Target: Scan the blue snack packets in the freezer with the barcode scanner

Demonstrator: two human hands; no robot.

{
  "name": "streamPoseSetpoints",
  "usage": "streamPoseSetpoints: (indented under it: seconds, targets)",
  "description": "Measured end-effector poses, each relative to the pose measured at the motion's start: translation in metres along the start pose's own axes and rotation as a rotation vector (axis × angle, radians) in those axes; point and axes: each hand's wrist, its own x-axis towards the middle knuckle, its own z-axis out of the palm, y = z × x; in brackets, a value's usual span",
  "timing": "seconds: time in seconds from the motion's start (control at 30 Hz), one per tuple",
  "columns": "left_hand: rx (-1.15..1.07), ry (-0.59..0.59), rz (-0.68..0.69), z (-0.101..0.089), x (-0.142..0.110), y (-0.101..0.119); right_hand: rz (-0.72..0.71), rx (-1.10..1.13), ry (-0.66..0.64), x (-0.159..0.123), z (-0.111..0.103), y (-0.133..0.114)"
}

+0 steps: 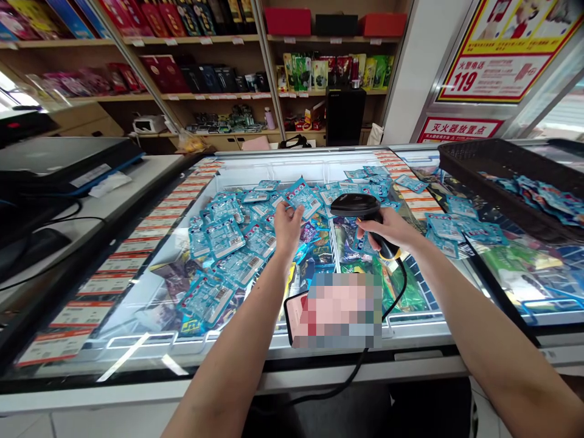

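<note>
Between the thumb and fingers of my left hand (288,225) is a blue packet (305,199), tilted up with its printed, barcoded side showing. My right hand (387,230) wraps round the handle of a black barcode scanner (358,205), whose head points left toward that packet. From the scanner's handle a black cable (402,286) curls down toward me. Many similar blue packets (225,237) lie spread over the glass top to the left of my hands and behind them. A phone (295,313), partly blurred out, rests near the front edge.
A dark woven basket (497,155) with blue packets stands at the right. Loose blue packets (444,226) lie beside it. Price labels (137,243) line the glass-topped freezer. Dark equipment (68,161) sits on the left counter. Stocked shelves (205,41) stand behind.
</note>
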Motion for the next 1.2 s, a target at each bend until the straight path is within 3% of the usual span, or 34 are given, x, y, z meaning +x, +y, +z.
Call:
streamPoseSetpoints:
  seconds: [0.5,0.63,0.87,1.0,1.2]
  targets:
    - [0.058,-0.030,0.027,-0.002,0.001,-0.004,-0.028,0.020,0.002,0.001,0.000,0.002]
    - [0.069,-0.020,0.042,-0.002,0.001,-0.005,-0.018,0.031,0.052,0.002,-0.001,0.003]
    - [0.222,0.085,0.163,-0.010,0.003,-0.001,0.014,0.122,0.184,0.006,-0.009,0.013]
    - [0.446,0.204,0.256,-0.027,0.012,0.007,0.028,0.213,0.268,0.008,-0.015,0.018]
    - [0.699,0.321,0.289,-0.050,0.024,0.006,0.016,0.293,0.266,0.009,-0.019,0.019]
